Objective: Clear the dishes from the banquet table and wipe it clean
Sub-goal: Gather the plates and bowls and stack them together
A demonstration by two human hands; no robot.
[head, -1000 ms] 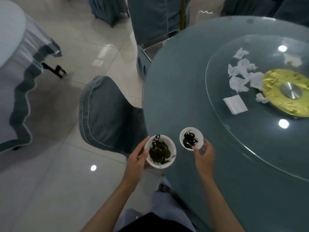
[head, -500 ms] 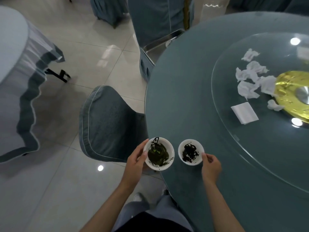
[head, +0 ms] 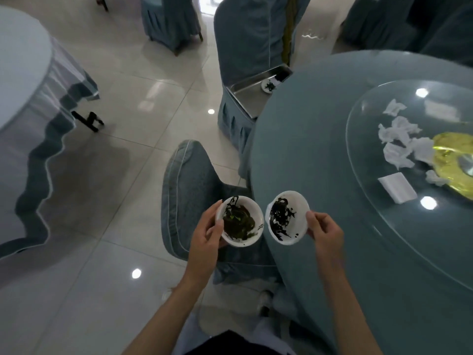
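Low centre, the left hand (head: 207,234) cupped a white bowl (head: 240,221) of dark leftovers. The right hand (head: 325,231) pinched the rim of a second bowl (head: 286,217), tilted toward it. Tipping squarely over the first bowl would likely spare the surface (head: 307,149). A metal tray (head: 252,94) sat upper centre.

A chair in a grey-blue cover (head: 189,201) stands on glossy pale floor tiles (head: 128,80) — a second covered chair (head: 245,34) further back, a third (head: 169,19) beyond. Far left, another round table (head: 18,60), white-topped, with a scalloped skirt.
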